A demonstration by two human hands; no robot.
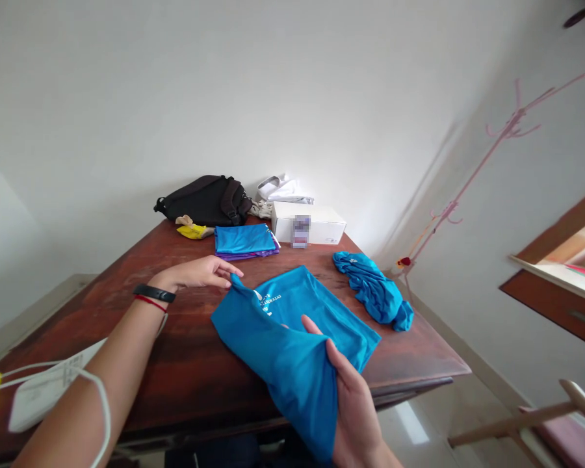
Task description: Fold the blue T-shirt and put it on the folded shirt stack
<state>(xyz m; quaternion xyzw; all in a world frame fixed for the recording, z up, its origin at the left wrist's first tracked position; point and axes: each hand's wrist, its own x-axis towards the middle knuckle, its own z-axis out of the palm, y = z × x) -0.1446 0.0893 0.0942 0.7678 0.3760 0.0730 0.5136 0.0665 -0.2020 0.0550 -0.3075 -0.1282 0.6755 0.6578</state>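
The blue shirt (283,331) lies at frame centre, its long axis running upper left to lower right. The left hand (192,273) pinches its upper corner; the right hand (353,409), lower in frame, grasps its near edge.

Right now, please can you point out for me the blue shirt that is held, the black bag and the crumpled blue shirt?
Held blue shirt (277,354): head view, on the cloth's middle, below the white print.
Black bag (202,203): head view, on the bag's main body.
Crumpled blue shirt (373,289): head view, on the middle of the bundle.
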